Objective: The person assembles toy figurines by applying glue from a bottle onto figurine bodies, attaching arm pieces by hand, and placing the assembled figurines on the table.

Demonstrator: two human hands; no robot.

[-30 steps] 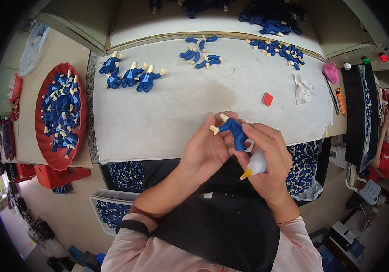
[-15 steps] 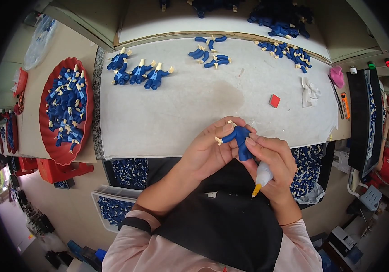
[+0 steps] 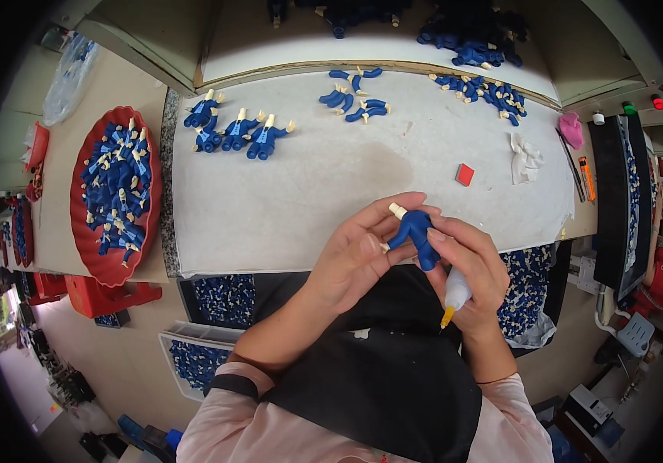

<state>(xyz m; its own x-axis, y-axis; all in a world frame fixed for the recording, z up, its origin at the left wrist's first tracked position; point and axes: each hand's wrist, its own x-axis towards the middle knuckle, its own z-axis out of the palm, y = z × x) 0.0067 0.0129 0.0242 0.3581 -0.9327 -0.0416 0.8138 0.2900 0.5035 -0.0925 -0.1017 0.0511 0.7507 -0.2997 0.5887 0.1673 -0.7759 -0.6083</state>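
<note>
Between my hands is a headless blue toy figure [image 3: 420, 241] with a cream neck stub, its back toward me. My left hand [image 3: 351, 258] is closed on it from the left, with the thumb by the figure's cream hand. The fingers of my right hand [image 3: 474, 258] press its right side. That same hand also keeps a white squeeze bottle [image 3: 457, 292] against the palm, its yellow tip pointing down toward my black apron. Farther off on the white worktop [image 3: 293, 201], several similar figures [image 3: 262, 139] stand at the left, and loose blue arms [image 3: 358, 92] lie at the middle back.
At the left, a red scalloped basin [image 3: 84, 239] is heaped with blue figures. More blue arms [image 3: 493, 96] lie at the back right. A red block [image 3: 465, 175], crumpled tissue [image 3: 526, 158], pink cloth [image 3: 571, 131] and orange cutter [image 3: 586, 179] lie at the right. Parts trays [image 3: 223, 301] sit below the worktop.
The figure has turned more upright, and its neck stub now shows clearly above my fingers. My left thumb has slid down from near the neck to the figure's hand.
</note>
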